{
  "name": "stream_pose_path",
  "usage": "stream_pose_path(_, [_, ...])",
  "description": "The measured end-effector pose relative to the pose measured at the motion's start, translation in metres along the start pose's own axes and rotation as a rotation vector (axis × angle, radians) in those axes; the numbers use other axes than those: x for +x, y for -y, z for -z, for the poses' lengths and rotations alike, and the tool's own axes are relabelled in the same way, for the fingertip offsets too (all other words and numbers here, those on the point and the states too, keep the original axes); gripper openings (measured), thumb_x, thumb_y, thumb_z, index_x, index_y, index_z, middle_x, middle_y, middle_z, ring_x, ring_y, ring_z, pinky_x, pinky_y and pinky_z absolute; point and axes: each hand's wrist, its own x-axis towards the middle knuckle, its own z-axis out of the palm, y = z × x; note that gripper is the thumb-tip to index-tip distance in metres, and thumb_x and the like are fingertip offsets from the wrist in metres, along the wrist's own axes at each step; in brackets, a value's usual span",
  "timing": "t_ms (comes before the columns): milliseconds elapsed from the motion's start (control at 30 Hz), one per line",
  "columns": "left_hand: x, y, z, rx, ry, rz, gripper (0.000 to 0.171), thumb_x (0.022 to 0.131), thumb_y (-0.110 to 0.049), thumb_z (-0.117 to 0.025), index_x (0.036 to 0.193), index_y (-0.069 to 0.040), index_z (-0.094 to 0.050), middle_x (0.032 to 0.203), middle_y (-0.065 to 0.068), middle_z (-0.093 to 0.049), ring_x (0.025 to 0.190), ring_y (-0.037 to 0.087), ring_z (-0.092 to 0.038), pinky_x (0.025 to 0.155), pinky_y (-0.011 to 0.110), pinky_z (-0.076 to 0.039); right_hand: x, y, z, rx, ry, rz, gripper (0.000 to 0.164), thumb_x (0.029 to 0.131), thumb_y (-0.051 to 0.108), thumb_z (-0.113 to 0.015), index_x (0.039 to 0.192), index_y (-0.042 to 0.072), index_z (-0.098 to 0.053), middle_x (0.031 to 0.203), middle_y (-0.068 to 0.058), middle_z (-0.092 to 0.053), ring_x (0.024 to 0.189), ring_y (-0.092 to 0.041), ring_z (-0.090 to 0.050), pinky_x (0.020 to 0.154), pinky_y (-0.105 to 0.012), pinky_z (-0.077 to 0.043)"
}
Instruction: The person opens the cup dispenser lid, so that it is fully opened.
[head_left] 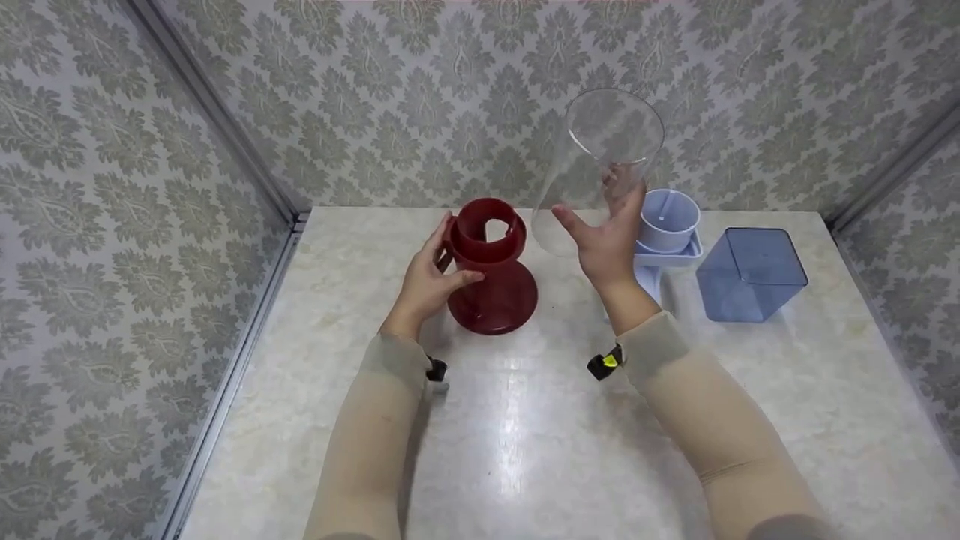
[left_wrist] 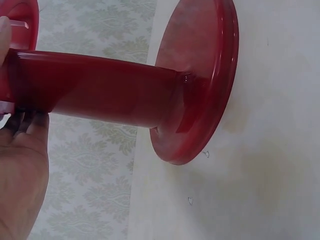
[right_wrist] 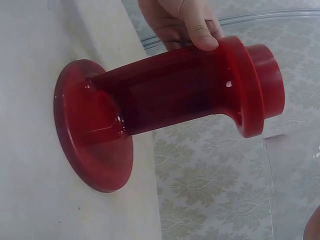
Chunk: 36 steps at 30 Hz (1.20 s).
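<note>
A glossy red stand (head_left: 493, 304) with a round base, a thick column and a ring-shaped collar stands on the table left of centre. My left hand (head_left: 431, 281) grips it just below the collar, thumb on the near side; the left wrist view shows the fingers (left_wrist: 37, 125) against the column. A clear, open-ended cylinder (head_left: 577, 176) is held up, tilted, by my right hand (head_left: 611, 244) at its side, to the right of the red stand. In the right wrist view only an edge of the clear cylinder (right_wrist: 295, 170) and a bit of the right hand show.
Behind the right hand stands a pale blue stand (head_left: 667, 244) with a round cup-like top, partly hidden. Right of it is a translucent blue square container (head_left: 750, 281). Patterned wall panels (head_left: 465, 112) bound the table (head_left: 525, 450) at the back and sides.
</note>
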Motion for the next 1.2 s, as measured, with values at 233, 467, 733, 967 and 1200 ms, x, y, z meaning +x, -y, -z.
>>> stream_pose_path(233, [0.0, 0.001, 0.002, 0.019, -0.03, 0.018, 0.117, 0.086, -0.02, -0.103, 0.18, -0.027, -0.034, 0.182, -0.008, -0.044, 0.173, 0.021, -0.036, 0.141, 0.045, -0.037, -0.014, -0.017, 0.002, 0.002, 0.001, -0.039, 0.141, 0.07, 0.06, -0.107, 0.168, -0.005, -0.028, 0.173, -0.024, -0.043, 0.164, -0.04, -0.041, 0.143, -0.048, -0.03])
stream_pose_path(467, [0.0, 0.002, 0.005, 0.012, -0.029, -0.011, 0.11, 0.089, -0.021, -0.1, 0.178, -0.029, -0.037, 0.181, -0.009, -0.045, 0.17, 0.019, -0.042, 0.14, 0.043, -0.038, -0.024, -0.031, 0.002, -0.043, 0.012, -0.055, 0.14, 0.071, 0.064, -0.105, 0.168, -0.005, -0.031, 0.173, -0.024, -0.047, 0.163, -0.038, -0.042, 0.142, -0.046, -0.029])
stream_pose_path(733, [-0.003, 0.01, 0.007, -0.057, -0.033, -0.012, 0.088, 0.092, -0.021, -0.098, 0.169, -0.019, -0.054, 0.17, 0.0, -0.061, 0.162, 0.019, -0.055, 0.132, 0.027, -0.046, -0.036, -0.05, 0.003, -0.066, 0.024, -0.096, 0.146, 0.075, 0.055, -0.106, 0.173, -0.006, -0.017, 0.179, -0.028, -0.038, 0.164, -0.044, -0.038, 0.142, -0.057, -0.026])
stream_pose_path(967, [-0.002, 0.008, 0.013, -0.061, -0.059, 0.031, 0.082, 0.087, -0.021, -0.101, 0.161, -0.019, -0.065, 0.162, 0.002, -0.068, 0.156, 0.022, -0.061, 0.126, 0.031, -0.054, -0.045, -0.062, 0.003, -0.108, 0.015, -0.149, 0.141, 0.08, 0.043, -0.106, 0.174, -0.008, -0.014, 0.18, -0.027, -0.038, 0.165, -0.045, -0.039, 0.143, -0.054, -0.026])
stream_pose_path(1200, [-0.004, 0.009, 0.021, -0.002, -0.117, 0.053, 0.072, 0.082, -0.019, -0.105, 0.148, -0.018, -0.075, 0.147, 0.005, -0.076, 0.14, 0.024, -0.071, 0.115, 0.039, -0.064, -0.054, -0.068, 0.006, -0.14, 0.025, -0.226, 0.125, 0.083, 0.013, -0.102, 0.173, -0.003, -0.017, 0.179, -0.024, -0.039, 0.167, -0.043, -0.037, 0.144, -0.053, -0.023])
